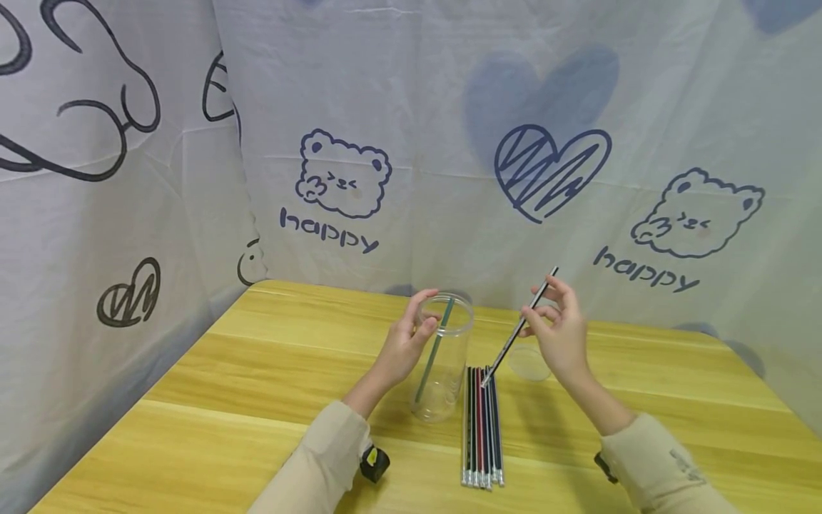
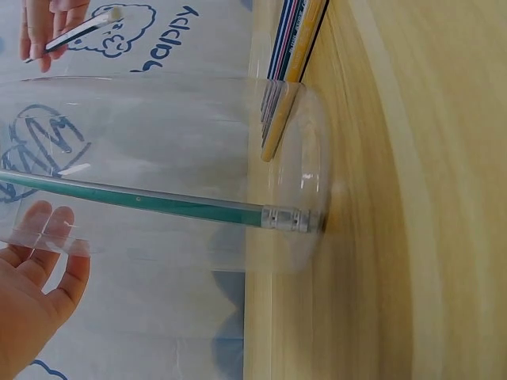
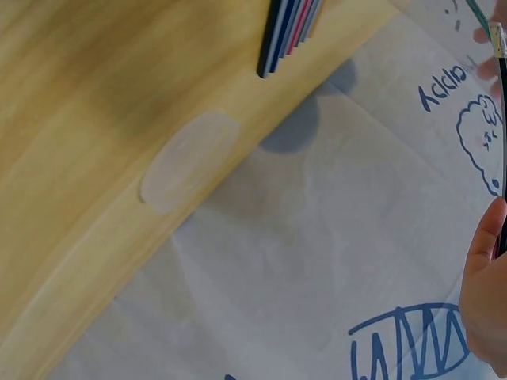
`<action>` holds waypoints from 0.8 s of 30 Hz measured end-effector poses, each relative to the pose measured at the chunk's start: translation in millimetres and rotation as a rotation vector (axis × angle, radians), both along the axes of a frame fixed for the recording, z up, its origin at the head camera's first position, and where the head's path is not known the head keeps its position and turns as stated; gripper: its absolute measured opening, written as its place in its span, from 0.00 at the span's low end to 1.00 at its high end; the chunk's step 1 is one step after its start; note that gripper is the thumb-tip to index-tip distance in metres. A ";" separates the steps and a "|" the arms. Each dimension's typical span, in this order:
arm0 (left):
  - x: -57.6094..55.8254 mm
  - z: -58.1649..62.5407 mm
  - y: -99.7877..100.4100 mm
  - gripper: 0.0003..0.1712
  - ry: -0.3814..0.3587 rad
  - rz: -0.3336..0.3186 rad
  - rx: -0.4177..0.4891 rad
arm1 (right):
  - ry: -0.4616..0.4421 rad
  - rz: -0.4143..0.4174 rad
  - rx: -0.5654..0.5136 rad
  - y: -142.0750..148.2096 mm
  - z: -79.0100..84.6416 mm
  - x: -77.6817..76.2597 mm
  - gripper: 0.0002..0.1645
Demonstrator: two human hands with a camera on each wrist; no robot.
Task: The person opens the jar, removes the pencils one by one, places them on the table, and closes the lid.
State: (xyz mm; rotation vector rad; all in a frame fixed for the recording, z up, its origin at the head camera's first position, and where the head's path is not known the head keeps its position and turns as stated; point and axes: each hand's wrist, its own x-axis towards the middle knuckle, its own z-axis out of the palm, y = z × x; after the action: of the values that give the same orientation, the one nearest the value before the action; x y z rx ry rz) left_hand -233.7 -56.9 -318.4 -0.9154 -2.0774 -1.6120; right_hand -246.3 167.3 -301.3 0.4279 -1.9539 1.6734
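My left hand (image 1: 404,348) holds a tall clear plastic jar (image 1: 454,360) near its rim, fingers on the far side and thumb in front. The jar stands upright and uncapped on the table. Inside it leans a green pencil (image 2: 158,202), its metal-banded eraser end at the bottom. To the right, my right hand (image 1: 564,341) pinches a dark pencil (image 1: 516,334) between thumb and fingers. That pencil slants in the air, its pale eraser end low, above the other pencils (image 1: 481,435). These lie side by side beside the jar, several in dark colours and one red, eraser ends toward me.
A round clear lid (image 1: 529,364) lies flat on the wood-grain table (image 1: 257,371), right of the pencils. Behind the table hangs a pale cloth (image 1: 437,214) with hearts and bear drawings. Another cloth side (image 1: 173,214) hangs on the left.
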 end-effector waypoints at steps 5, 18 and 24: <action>0.8 1.2 0.3 0.48 0.001 0.007 -0.005 | -0.062 -0.001 0.073 2.1 -5.1 1.1 0.34; 2.5 2.4 0.4 0.48 0.005 -0.002 0.006 | -0.330 0.041 0.348 6.1 -24.5 2.8 0.37; 2.5 2.8 0.1 0.49 0.001 0.002 0.002 | -0.423 0.096 0.415 8.2 -33.3 3.2 0.39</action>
State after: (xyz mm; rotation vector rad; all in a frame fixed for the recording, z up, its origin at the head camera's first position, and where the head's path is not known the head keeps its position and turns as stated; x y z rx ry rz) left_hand -231.2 -56.8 -315.6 -0.9131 -2.0749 -1.6123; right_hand -243.1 175.4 -334.6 0.3379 -2.6490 1.4982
